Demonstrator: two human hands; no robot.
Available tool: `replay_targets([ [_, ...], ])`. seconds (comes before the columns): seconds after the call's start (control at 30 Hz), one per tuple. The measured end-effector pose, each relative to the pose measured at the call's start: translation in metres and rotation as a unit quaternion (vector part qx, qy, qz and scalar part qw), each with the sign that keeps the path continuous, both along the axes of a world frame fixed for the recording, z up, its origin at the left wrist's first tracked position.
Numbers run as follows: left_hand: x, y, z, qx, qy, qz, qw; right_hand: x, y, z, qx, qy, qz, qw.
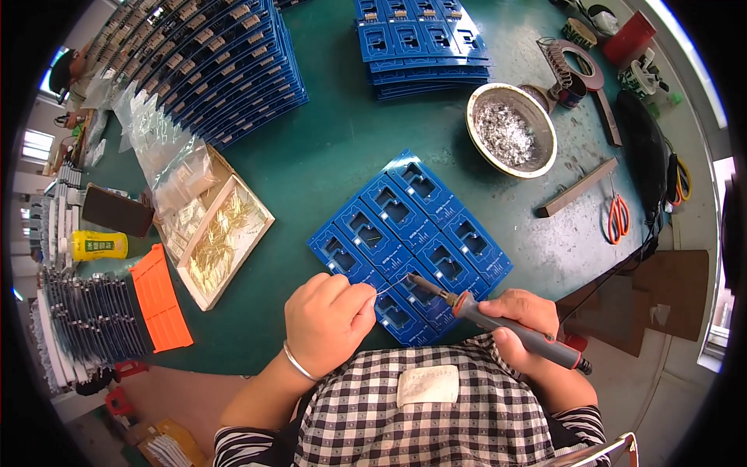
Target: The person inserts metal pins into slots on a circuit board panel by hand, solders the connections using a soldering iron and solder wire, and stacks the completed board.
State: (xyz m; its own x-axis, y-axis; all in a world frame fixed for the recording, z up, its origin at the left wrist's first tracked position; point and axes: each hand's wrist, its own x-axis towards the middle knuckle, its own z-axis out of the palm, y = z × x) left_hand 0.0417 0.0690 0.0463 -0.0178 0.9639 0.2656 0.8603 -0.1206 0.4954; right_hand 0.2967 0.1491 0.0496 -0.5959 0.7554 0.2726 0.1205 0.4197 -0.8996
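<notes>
A blue circuit board panel [373, 198] with several square cut-outs lies tilted on the green table in front of me. My right hand [520, 325] is wrapped around a grey and red soldering iron [537, 344]. The iron's tip reaches down to the middle of the panel, at or very near its surface. My left hand [327, 321] is closed in a pinch on a thin solder wire [387, 289]. The wire's free end runs toward the iron's tip; whether they touch is too small to tell.
A bowl of silvery solder scraps [506, 131] stands beyond the panel at right. Stacked blue boards [424, 39] rise at the back, with a taller stack [210, 70] at left. A wooden tray of golden pins [226, 241] lies left; orange-handled scissors [618, 219] lie right.
</notes>
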Motion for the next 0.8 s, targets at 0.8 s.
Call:
replay_targets([
  [0.8,0.012,0.038,0.007,0.033,0.012,-0.015,0.999,0.015,0.027,0.008,0.002,-0.019,-0.027,0.999],
])
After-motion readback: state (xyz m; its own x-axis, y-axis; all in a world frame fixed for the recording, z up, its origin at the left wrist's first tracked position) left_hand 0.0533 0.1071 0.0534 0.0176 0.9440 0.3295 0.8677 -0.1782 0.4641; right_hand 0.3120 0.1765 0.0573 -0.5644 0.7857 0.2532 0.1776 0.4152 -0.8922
